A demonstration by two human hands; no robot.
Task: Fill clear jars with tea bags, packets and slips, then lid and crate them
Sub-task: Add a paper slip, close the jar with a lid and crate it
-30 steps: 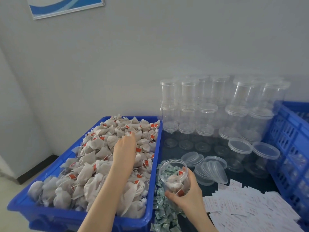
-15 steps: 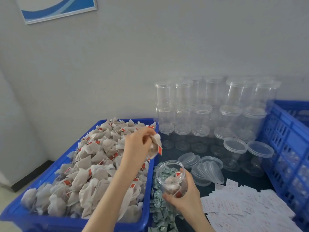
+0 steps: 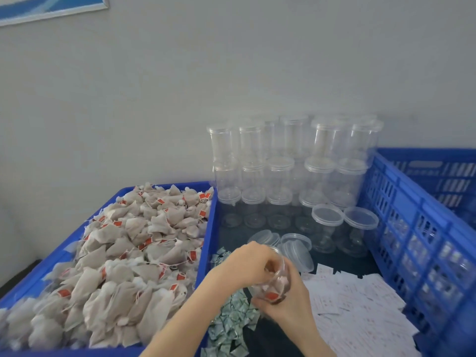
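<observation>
My right hand (image 3: 288,309) grips a clear jar (image 3: 278,283) from below, tilted to the left, over the dark table. Tea bags with red tags show through its wall. My left hand (image 3: 247,264) sits at the jar's mouth, fingers curled round a tea bag and covering the opening. To the left, a blue tray (image 3: 207,240) is heaped with beige tea bags (image 3: 134,253). Small green packets (image 3: 231,322) lie in a pile below the hands, and white paper slips (image 3: 355,305) are spread on the right.
Empty clear jars (image 3: 283,171) are stacked against the wall, with two more lidded ones in front. Loose lids (image 3: 296,243) lie just behind the hands. A slatted blue crate (image 3: 412,228) stands along the right side.
My left hand lifted a tea bag out of the tray and carried it right to the jar's mouth. The right hand tilted the jar toward it.
</observation>
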